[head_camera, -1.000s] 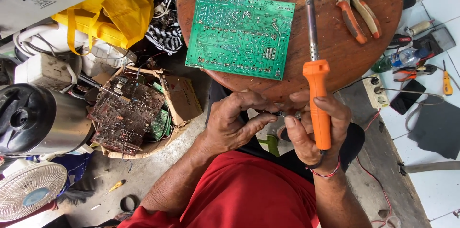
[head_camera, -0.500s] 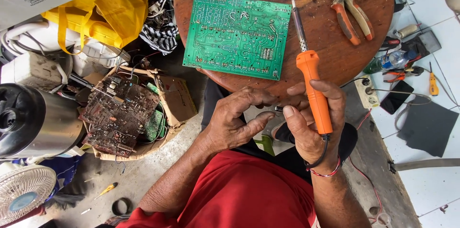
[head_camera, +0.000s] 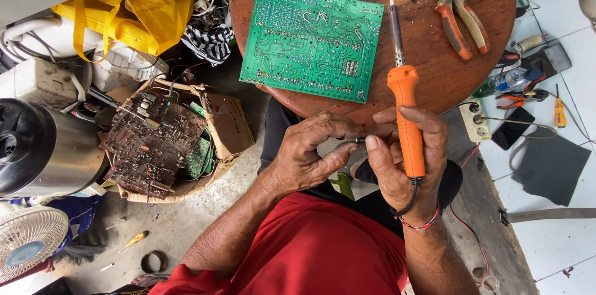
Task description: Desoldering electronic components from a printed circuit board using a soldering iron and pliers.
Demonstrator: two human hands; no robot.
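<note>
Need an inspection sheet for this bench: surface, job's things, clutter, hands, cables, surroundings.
Surface: round wooden table, scuffed.
Job's things: green circuit board flat on table; orange soldering iron, tip up over the table.
Clutter: pliers on table.
Hands: right hand grips iron handle; left hand pinches a small part, too small to identify.
Cables: iron's black cord loops at wrist.
Surroundings: box of old boards, yellow bag, fan, power strip.

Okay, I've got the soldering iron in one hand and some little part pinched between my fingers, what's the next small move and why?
Probably bring the small part up to the green circuit board. Both hands sit below the table edge: the right hand grips the orange soldering iron, tip over the round wooden table, while the left hand helps pinch the part.
</note>
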